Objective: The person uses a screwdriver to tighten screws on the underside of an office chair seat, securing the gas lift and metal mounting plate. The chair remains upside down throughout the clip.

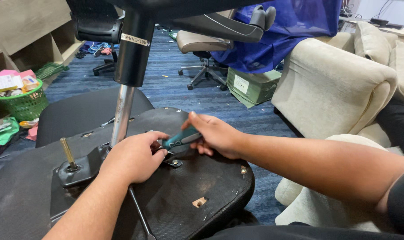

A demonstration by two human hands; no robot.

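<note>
Screwdriver (180,138), teal-handled, lies across the upturned black chair seat (211,178), just beside the metal mounting plate (79,166). Right hand (215,133) wraps its handle, fingers pressed together. Left hand (133,158) curls over the tip end on the plate, near the gas-lift column (122,115).

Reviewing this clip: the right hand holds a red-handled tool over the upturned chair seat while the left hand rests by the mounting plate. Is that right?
Not quite. In the head view the tool in the right hand has a teal handle, not red. The rest stands: it is over the upturned chair seat, and the left hand rests by the mounting plate.
</note>
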